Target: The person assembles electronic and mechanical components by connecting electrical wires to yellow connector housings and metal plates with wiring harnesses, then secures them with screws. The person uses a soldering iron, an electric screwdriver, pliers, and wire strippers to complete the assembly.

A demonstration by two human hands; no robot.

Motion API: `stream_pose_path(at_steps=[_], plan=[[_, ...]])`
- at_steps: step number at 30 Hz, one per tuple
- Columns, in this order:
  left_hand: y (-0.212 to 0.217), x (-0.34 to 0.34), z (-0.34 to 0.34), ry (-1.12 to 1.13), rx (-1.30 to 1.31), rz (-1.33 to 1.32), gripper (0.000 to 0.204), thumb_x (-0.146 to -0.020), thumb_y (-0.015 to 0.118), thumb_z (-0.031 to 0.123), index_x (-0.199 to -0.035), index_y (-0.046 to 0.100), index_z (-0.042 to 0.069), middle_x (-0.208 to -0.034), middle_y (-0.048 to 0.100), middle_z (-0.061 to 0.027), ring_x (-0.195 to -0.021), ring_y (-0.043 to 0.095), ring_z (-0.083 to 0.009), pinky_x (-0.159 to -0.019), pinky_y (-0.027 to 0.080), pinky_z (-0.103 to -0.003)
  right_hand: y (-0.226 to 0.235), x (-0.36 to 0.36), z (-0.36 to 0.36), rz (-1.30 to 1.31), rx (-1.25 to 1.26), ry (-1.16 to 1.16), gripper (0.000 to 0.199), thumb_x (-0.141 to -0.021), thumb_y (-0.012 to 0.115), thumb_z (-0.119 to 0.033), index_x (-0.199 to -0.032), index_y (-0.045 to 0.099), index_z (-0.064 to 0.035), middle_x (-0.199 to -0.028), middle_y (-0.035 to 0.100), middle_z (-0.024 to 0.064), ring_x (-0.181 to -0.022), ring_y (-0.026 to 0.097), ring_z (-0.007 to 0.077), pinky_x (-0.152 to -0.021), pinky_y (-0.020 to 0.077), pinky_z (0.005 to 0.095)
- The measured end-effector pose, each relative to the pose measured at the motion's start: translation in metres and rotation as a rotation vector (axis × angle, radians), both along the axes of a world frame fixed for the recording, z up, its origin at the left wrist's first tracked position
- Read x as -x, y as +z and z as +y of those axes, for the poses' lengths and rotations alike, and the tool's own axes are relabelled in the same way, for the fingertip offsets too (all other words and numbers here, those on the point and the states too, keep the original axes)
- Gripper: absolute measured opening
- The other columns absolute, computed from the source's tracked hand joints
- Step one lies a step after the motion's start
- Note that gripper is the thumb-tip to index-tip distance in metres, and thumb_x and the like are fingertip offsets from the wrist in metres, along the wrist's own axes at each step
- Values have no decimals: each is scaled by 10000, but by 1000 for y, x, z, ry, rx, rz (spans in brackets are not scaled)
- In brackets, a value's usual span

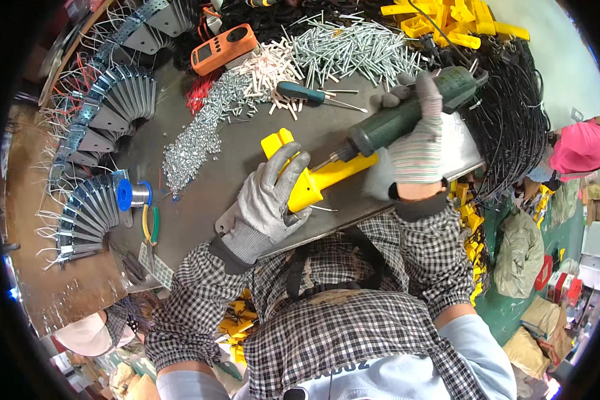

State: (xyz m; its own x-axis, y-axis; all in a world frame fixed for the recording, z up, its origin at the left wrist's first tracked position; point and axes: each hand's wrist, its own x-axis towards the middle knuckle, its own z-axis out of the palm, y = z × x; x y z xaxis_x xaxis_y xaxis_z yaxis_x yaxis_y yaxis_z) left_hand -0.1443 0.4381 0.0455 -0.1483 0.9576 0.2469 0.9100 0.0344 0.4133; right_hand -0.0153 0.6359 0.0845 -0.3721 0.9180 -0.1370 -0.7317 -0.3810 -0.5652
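My left hand (pixel 265 203), in a grey glove, is closed round a yellow plastic handle-shaped piece (pixel 307 190) near the table's front edge. My right hand (pixel 417 143), in a striped glove, grips a dark green electric screwdriver (pixel 388 128) with the thumb laid along its body. The driver slants down to the left, and its bit meets the yellow piece beside my left fingers. Whether a screw sits under the tip cannot be made out. Part of a grey metal plate (pixel 225 221) shows beneath my left wrist.
Beyond my hands lie heaps of long screws (pixel 353 53), pale small tubes (pixel 270 67) and small metal fasteners (pixel 190 147). A hand screwdriver (pixel 300 92) and an orange meter (pixel 223 50) rest nearby. Left are a solder spool (pixel 140 195) and stacked metal plates (pixel 90 213); right, black cables (pixel 513 113).
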Motion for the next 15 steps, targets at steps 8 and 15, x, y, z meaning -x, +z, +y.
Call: stream_pose_path(at_steps=[8, 15], plan=[[-1, 1, -5, -3, -36, -14, 878, -607, 803, 191, -1389, 411, 122, -1389, 415, -161, -1127, 539, -383, -919, 480, -456, -18, 11, -4, 56, 131, 26, 258, -853, 720, -278, -862, 552, -83, -763, 519, 17, -667, 536, 148, -739, 539, 372], [14, 14, -7, -17, -216, -198, 759, -743, 764, 256, -1399, 412, 114, -1385, 446, -161, -1170, 543, -349, -964, 472, -430, -20, 6, -4, -10, 23, 31, 299, -875, 688, -328, -917, 592, -48, -763, 535, 17, -674, 541, 141, -777, 526, 363]])
